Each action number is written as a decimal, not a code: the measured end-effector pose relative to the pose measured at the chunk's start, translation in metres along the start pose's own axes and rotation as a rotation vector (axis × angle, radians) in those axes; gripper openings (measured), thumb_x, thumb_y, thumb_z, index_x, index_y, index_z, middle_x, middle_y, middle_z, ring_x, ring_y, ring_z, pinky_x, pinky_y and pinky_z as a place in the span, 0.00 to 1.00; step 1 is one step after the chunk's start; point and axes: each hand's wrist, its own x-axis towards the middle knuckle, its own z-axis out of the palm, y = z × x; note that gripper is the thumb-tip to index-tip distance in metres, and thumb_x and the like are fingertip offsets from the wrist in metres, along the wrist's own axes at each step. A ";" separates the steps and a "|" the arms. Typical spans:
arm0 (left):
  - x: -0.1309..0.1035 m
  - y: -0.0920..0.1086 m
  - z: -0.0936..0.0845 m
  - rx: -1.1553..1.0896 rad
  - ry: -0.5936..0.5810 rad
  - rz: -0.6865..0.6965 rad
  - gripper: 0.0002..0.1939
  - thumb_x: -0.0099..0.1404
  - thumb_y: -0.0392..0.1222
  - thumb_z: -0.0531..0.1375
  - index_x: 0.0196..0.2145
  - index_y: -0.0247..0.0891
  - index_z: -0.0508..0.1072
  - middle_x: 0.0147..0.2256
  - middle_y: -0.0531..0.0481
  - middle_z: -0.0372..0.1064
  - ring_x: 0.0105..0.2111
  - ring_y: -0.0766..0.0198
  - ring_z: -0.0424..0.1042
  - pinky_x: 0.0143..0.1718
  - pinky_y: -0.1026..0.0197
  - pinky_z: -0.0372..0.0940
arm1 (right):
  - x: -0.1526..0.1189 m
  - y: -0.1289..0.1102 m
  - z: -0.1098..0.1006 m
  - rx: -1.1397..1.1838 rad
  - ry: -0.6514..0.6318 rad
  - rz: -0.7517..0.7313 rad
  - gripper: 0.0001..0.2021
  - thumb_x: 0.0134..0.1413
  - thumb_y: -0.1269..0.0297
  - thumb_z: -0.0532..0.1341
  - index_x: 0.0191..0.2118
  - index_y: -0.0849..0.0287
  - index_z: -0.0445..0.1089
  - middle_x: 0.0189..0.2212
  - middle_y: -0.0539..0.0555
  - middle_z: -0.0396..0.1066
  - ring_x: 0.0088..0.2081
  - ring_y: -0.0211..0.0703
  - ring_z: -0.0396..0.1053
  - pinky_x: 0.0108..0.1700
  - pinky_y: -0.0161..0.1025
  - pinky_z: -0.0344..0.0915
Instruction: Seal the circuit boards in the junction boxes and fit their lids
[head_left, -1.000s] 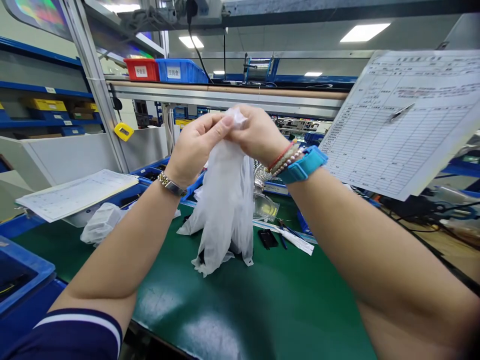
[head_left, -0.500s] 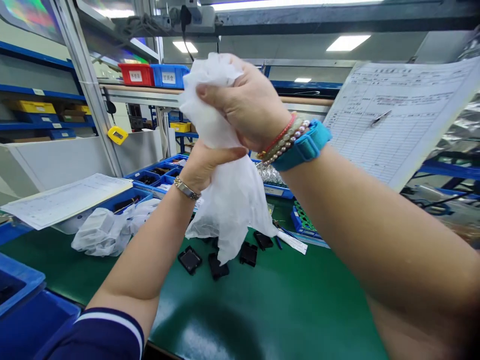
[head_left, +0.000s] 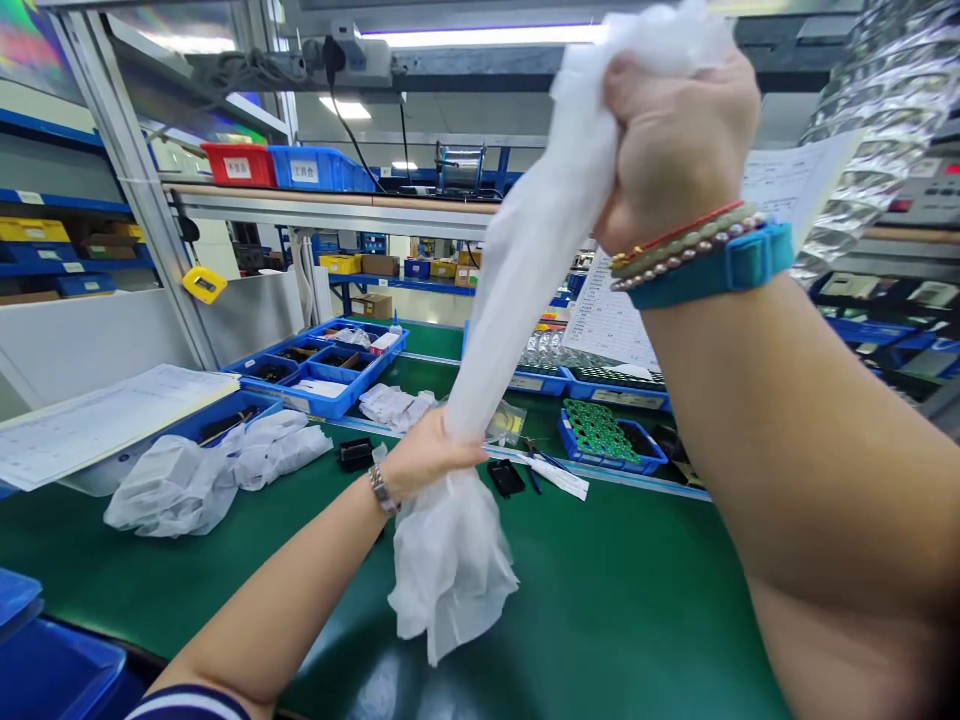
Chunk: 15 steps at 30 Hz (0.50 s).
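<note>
A long white plastic bag (head_left: 517, 275) is stretched slantwise between my hands. My right hand (head_left: 679, 130), high at the upper right, is closed in a fist around its top end. Lower down, my left hand (head_left: 427, 455) is wrapped around the gathered bag, and its loose end flares out below over the green bench (head_left: 622, 600). Just right of my left hand lies a small black plastic case (head_left: 506, 478), and another black case (head_left: 355, 455) lies to its left. The hanging bag and my left arm hide part of the bench behind them.
Crumpled white bags (head_left: 180, 485) lie at the left beside a paper sheet (head_left: 112, 415). A divided blue tray (head_left: 322, 370) stands behind. Green circuit boards (head_left: 600, 430) fill a blue bin at right. A shelf (head_left: 330, 205) with red and blue boxes crosses above.
My right hand has moved up and right with the bag's top, while my left hand has gone lower. The bag is now drawn out long and narrow between them.
</note>
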 end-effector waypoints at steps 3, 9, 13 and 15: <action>-0.025 -0.014 -0.005 -0.032 -0.038 -0.190 0.13 0.49 0.38 0.63 0.34 0.34 0.70 0.20 0.55 0.62 0.20 0.69 0.63 0.25 0.64 0.58 | -0.010 0.032 -0.037 0.133 0.312 0.111 0.13 0.57 0.78 0.49 0.48 0.65 0.52 0.52 0.66 0.58 0.46 0.36 0.65 0.45 0.35 0.64; -0.069 -0.005 -0.029 -0.180 -0.027 -0.489 0.10 0.47 0.40 0.63 0.26 0.35 0.67 0.14 0.60 0.53 0.14 0.72 0.54 0.19 0.65 0.55 | -0.095 0.055 -0.107 -0.477 0.244 0.230 0.25 0.41 0.72 0.65 0.48 0.70 0.62 0.48 0.74 0.61 0.52 0.59 0.59 0.51 0.53 0.56; -0.074 0.008 -0.018 -0.072 -0.071 -0.525 0.07 0.43 0.37 0.64 0.19 0.36 0.68 0.14 0.58 0.57 0.14 0.70 0.56 0.18 0.64 0.55 | -0.197 0.005 -0.076 -0.825 -0.362 -0.633 0.31 0.48 0.60 0.61 0.59 0.49 0.53 0.58 0.59 0.54 0.59 0.56 0.48 0.57 0.58 0.50; -0.071 0.011 -0.003 -0.036 -0.008 -0.397 0.06 0.41 0.36 0.64 0.16 0.38 0.68 0.14 0.57 0.59 0.16 0.66 0.61 0.19 0.62 0.58 | -0.237 -0.011 -0.044 -0.741 -0.616 -0.902 0.22 0.55 0.65 0.54 0.54 0.36 0.57 0.54 0.48 0.61 0.54 0.48 0.58 0.55 0.55 0.54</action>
